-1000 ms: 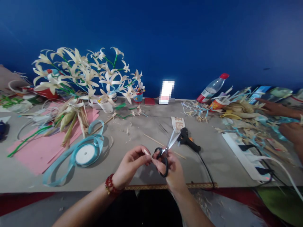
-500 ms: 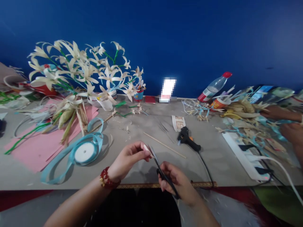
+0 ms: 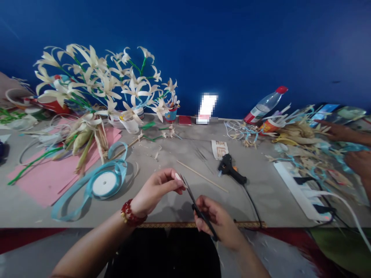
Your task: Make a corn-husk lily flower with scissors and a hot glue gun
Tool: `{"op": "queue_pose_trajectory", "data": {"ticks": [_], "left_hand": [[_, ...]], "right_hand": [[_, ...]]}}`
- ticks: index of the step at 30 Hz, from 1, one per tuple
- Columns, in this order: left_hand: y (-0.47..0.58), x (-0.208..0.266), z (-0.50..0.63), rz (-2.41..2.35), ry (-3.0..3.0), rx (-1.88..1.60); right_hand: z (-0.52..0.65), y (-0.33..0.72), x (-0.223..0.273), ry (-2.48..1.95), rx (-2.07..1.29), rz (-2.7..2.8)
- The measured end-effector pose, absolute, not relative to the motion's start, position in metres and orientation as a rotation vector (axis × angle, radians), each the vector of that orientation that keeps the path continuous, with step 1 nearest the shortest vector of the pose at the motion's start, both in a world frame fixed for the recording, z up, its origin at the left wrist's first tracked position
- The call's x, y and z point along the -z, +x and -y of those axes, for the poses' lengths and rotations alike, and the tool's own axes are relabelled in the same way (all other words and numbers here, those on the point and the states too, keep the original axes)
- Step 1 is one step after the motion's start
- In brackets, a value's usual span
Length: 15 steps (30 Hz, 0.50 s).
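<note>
Between the thumb and fingers of my left hand (image 3: 162, 185) is a small whitish strip (image 3: 178, 177), like a bit of dried husk; its lower part is hidden by my fingers. My right hand (image 3: 213, 222) grips black-handled scissors (image 3: 198, 209). The narrow blades point up and left, close beside the strip, and I cannot tell whether they touch it. A thin wooden stick (image 3: 201, 175) lies just beyond the scissors. Past it sits a black glue gun (image 3: 232, 170) with its cable running toward the table's front edge.
Blue ribbon on a spool (image 3: 104, 184) and pink paper (image 3: 43, 181) lie at left. White husk flowers (image 3: 107, 85) stand behind them. To the right are a power strip (image 3: 301, 193), a tilted bottle (image 3: 265, 106), loose husks (image 3: 298, 133) and another person's hand (image 3: 342, 131).
The view has shifted slightly. My hands hold nearly the same pose, with the strip and scissors still close together. The other person's upper hand at right has moved a little left.
</note>
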State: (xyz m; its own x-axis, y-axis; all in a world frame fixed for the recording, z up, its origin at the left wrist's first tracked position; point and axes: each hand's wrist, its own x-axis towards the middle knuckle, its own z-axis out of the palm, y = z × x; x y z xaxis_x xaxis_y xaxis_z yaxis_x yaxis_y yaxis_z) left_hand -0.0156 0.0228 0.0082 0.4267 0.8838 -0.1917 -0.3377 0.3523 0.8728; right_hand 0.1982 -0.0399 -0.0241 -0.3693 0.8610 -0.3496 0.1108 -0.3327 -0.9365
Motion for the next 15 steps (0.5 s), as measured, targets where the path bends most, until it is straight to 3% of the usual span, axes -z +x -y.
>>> {"op": "queue_pose_trajectory", "data": {"ticks": [15], "left_hand": [[-0.0159,-0.0095,-0.0274,-0.758,0.799,-0.842]], "right_hand": [[0.0351,0.1920,0.0164,-1.299,-1.921,1.203]]}}
